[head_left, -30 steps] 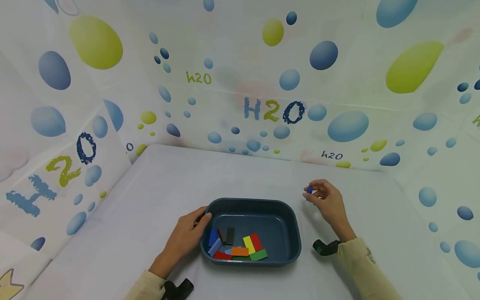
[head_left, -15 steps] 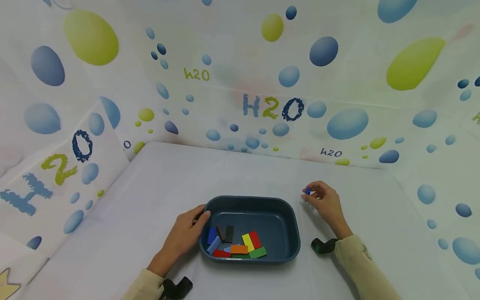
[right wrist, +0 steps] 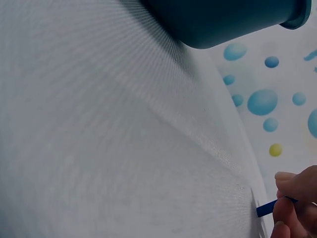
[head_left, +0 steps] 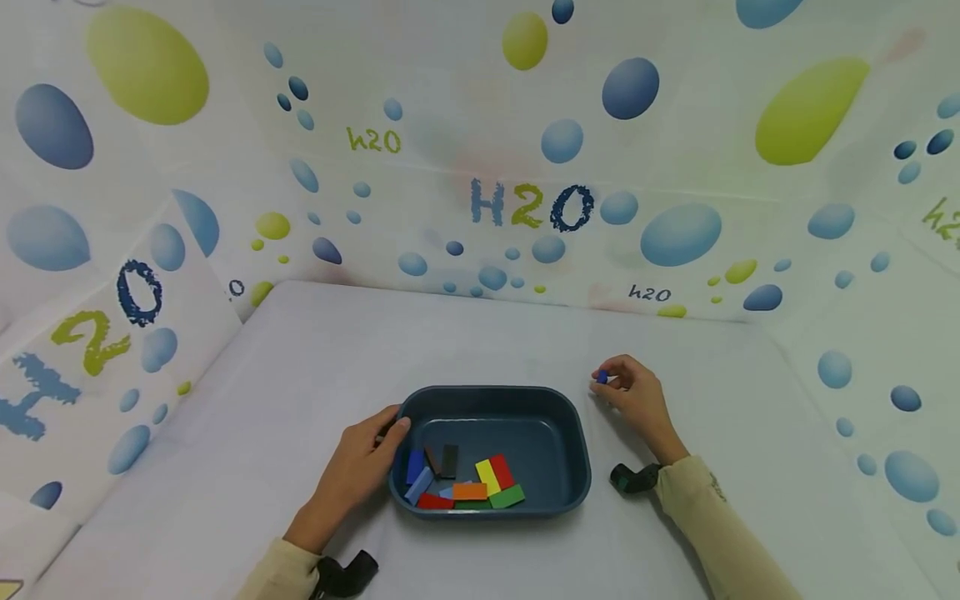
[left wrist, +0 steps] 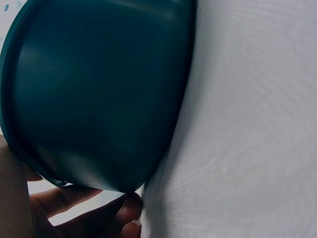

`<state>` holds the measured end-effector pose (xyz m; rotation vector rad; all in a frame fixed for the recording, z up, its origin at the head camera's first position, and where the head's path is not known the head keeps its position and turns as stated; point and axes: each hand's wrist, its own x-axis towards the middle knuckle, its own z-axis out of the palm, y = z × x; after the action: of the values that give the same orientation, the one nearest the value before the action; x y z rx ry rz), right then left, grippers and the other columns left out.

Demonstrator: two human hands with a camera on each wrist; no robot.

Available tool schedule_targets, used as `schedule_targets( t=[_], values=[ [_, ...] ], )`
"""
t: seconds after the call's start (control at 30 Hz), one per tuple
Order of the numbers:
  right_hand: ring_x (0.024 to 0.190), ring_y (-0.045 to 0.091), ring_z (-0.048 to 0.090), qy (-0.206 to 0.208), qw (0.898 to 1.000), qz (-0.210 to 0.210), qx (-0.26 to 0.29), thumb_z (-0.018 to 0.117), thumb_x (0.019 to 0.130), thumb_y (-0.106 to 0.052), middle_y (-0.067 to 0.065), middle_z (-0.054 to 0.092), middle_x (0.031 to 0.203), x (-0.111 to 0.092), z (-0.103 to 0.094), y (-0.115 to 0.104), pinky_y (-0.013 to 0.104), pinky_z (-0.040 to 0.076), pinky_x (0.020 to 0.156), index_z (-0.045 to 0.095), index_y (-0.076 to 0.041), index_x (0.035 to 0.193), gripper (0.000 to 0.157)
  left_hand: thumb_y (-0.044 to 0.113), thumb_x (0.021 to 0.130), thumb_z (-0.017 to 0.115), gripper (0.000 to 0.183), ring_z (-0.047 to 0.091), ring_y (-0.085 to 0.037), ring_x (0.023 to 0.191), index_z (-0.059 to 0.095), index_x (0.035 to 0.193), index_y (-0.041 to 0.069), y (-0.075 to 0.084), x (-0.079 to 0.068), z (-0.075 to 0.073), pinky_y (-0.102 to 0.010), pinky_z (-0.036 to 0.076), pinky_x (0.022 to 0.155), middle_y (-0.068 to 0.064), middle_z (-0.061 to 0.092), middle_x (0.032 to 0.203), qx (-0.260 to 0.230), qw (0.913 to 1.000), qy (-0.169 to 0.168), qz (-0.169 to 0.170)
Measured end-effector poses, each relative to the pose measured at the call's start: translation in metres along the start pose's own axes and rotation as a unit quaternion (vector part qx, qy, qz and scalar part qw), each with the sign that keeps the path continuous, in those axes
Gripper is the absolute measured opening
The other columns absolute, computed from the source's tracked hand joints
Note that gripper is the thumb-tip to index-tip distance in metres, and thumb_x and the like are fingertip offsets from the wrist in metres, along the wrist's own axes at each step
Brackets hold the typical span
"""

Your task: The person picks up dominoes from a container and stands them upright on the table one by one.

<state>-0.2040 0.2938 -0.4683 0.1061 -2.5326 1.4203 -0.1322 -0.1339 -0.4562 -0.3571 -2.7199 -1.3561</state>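
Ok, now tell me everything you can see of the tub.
The tub is dark blue-green, oblong, with rounded corners and a thin lip around the top; its shiny walls look like plastic. It sits upright on the white cloth, long sides left to right. Coloured blocks lie inside, mostly toward its left and near side. The left hand grips it near its far left corner.

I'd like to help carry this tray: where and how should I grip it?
Probably pinch the tray by the rim at its right end, coming from the right. The left hand holds the left end, while the right end stands untouched and its rim juts outward, giving a hold underneath.
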Motion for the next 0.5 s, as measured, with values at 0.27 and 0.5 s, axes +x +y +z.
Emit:
schedule_targets(
  t=[0.27, 0.5],
  values=[
    [0.074, 0.018, 0.064, -0.007, 1.000, -0.009, -0.014, 0.084, 0.088, -0.004, 0.015, 0.075, 0.103, 0.0001, -0.0002, -0.0019, 0.022, 0.050, 0.061, 0.066, -0.002, 0.107, 0.027, 0.031, 0.111, 0.053, 0.042, 0.068, -0.025, 0.104, 0.063, 0.142, 0.005, 0.0000, 0.0009, -0.0002, -0.053, 0.054, 0.093, -0.012, 0.069, 0.129, -0.003, 1.0000, 0.004, 0.004],
    [0.078, 0.021, 0.063, -0.017, 1.000, 0.014, -0.023, 0.084, 0.088, -0.007, 0.012, 0.074, 0.104, -0.0022, 0.0004, -0.0011, 0.023, 0.050, 0.063, 0.065, -0.004, 0.111, 0.029, 0.031, 0.111, 0.053, 0.042, 0.068, -0.024, 0.102, 0.062, 0.142, 0.005, -0.0003, 0.0000, 0.0001, -0.052, 0.054, 0.092, -0.013, 0.069, 0.129, -0.002, 1.0000, -0.001, 0.000]
  ],
)
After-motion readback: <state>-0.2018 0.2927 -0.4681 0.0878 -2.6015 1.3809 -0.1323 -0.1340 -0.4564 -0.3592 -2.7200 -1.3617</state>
